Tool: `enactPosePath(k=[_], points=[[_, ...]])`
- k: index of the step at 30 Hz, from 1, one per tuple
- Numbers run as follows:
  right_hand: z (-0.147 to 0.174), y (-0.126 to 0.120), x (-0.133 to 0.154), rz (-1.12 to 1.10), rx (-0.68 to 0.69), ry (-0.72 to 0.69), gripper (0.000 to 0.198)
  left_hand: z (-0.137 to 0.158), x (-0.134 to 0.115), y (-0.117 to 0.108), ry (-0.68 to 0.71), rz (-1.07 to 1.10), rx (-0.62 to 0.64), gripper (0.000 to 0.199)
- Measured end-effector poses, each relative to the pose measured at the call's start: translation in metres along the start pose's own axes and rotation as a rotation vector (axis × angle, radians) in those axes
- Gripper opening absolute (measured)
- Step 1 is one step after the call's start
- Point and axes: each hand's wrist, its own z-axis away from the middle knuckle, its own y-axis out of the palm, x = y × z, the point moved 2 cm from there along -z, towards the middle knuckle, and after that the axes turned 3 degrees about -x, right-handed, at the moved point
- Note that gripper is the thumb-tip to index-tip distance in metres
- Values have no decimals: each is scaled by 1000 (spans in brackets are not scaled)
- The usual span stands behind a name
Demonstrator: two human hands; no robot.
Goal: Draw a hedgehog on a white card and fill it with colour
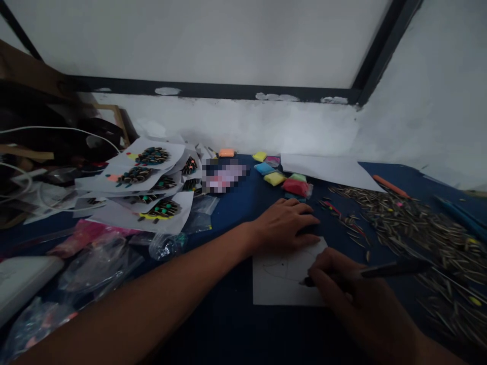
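Dim room, white wall (236, 121) behind, dark frame (213, 90) running across it with pale patches; dark blue tabletop (224, 324) below. Small white drawing sheet (274, 291) lies on the tabletop in front of the person, under both hands. Left hand (285, 223): back up, fingers spread and pointing right, laid across the sheet's top edge, gripping nothing. Right hand (350, 289): fingers clamped around a black pen (395, 268), tip down at the sheet, rear end pointing right. Hands are apart, close to each other over the sheet. Pencil-thin curved outline with one dark dot is on the paper; rest of the drawing too faint or covered to read. Right side: big loose spread of striped sunflower seeds (418, 223), orange stick (391, 186) at its far edge. Beyond left hand: small colored packets, incl. red packet (296, 188), blue packet (265, 169) and two yellow ones, just left of a large white sheet (331, 170) by the wall. Orange packet (227, 152) sits apart, further left. Left side: overlapping papers (131, 210) carrying seed-covered animal figures, clear plastic bags (101, 261) and a pink bag (89, 235) nearer, white cable (64, 128) behind.
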Motion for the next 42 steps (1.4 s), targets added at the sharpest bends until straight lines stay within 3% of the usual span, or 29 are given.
enactPosePath(k=[24, 29, 35, 42], points=[[0, 8, -7, 6, -36, 24, 24, 0, 1, 0, -2, -3, -5, 39], [3, 7, -2, 31, -95, 105, 22, 0, 1, -1, 4, 5, -9, 38], [2, 6, -2, 2, -17, 80, 24, 0, 1, -1, 7, 4, -7, 39], [2, 6, 1, -3, -48, 122, 23, 0, 1, -1, 4, -3, 7, 39]])
